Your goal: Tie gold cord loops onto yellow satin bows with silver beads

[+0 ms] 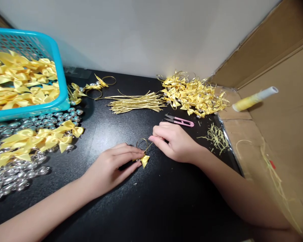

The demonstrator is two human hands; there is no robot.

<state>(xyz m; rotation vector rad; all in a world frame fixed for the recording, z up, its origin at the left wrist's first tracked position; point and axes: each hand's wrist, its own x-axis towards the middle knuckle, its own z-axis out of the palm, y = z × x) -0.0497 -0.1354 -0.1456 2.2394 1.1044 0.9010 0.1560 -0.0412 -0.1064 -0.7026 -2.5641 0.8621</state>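
Forearms (50, 205) stretch over the table (146, 208) up front. Left hand (112, 166) pinches the yellow bow (145, 161) mid-table, right hand (175, 143) grips the gold cord (148, 147); imo keep the bow pinned and pull gently so nothing twists.

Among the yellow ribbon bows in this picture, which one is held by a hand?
The yellow ribbon bow in the left hand, just below the picture's middle; all the other bows lie untouched, inside the turquoise plastic basket or outside it.

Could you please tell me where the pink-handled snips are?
In the head view, the snips lie right of centre, between the right hand and the pile of yellow ribbon bows.
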